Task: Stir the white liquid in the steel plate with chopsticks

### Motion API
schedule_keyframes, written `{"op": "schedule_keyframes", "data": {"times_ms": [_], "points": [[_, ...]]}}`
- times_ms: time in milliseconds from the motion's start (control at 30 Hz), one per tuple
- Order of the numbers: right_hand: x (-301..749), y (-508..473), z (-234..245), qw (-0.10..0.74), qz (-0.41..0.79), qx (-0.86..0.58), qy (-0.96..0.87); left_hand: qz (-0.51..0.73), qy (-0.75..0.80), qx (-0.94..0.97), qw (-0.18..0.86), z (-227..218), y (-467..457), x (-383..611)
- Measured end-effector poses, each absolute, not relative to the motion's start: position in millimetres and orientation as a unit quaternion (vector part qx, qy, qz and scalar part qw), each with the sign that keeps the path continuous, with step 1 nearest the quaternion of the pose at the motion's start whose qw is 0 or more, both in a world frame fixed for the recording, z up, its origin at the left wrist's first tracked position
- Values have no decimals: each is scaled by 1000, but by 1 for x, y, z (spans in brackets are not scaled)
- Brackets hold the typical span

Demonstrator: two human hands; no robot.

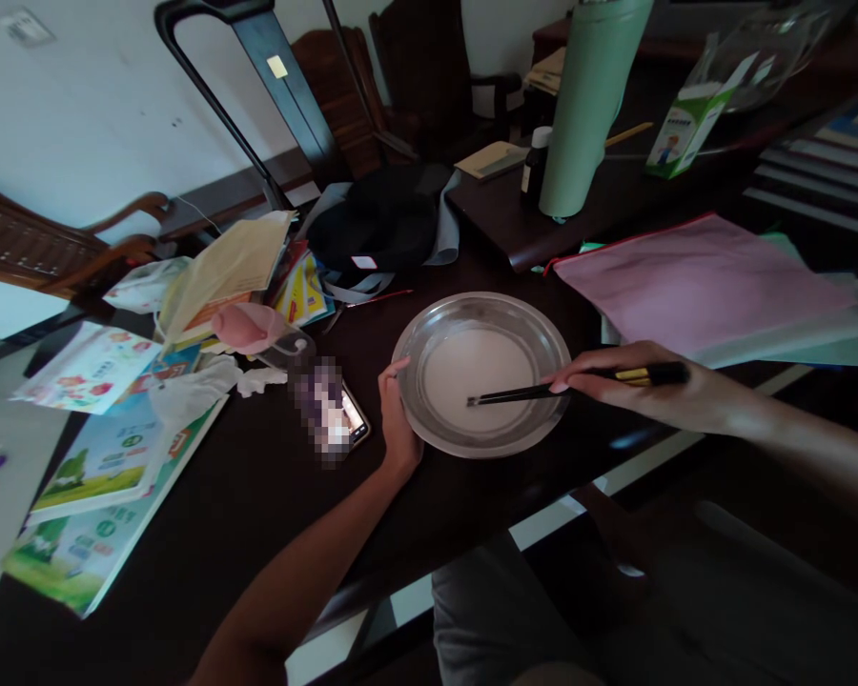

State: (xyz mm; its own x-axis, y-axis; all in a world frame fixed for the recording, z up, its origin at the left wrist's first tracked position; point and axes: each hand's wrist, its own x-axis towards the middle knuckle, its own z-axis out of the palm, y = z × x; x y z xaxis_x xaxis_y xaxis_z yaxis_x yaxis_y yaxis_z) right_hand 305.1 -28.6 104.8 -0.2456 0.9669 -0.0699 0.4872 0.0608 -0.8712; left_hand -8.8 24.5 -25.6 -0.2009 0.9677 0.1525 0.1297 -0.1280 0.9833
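A round metal bowl (416, 419) stands on the dark table near its front edge, with a whitish liquid (476, 367) in the bottom. My left hand (398, 419) grips the bowl's left rim, fingers curled around its side. In my right hand (636, 391) is a pair of black chopsticks (519, 392) with a gold band near the thick end. Their tips touch the white liquid, slightly left of the bowl's middle. The right fingers are closed around the sticks, over the bowl's right rim.
Left of the bowl lie a lit phone (336, 410), a pink-topped bottle (247, 329), tissues and several books (100, 486). A black bag (382, 219) sits behind. To the right are a pink zip pouch (701, 286), a tall green flask (590, 114) and a small box (690, 129).
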Motion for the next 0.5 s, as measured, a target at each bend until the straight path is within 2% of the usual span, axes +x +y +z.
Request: {"op": "schedule_keyframes", "data": {"times_ms": [300,500], "points": [[282,-1,84,333,397,-514,-684,557,539,510,373,-21,23,-6],[298,-6,103,332,335,-556,-684,561,538,498,385,-20,23,-6]]}}
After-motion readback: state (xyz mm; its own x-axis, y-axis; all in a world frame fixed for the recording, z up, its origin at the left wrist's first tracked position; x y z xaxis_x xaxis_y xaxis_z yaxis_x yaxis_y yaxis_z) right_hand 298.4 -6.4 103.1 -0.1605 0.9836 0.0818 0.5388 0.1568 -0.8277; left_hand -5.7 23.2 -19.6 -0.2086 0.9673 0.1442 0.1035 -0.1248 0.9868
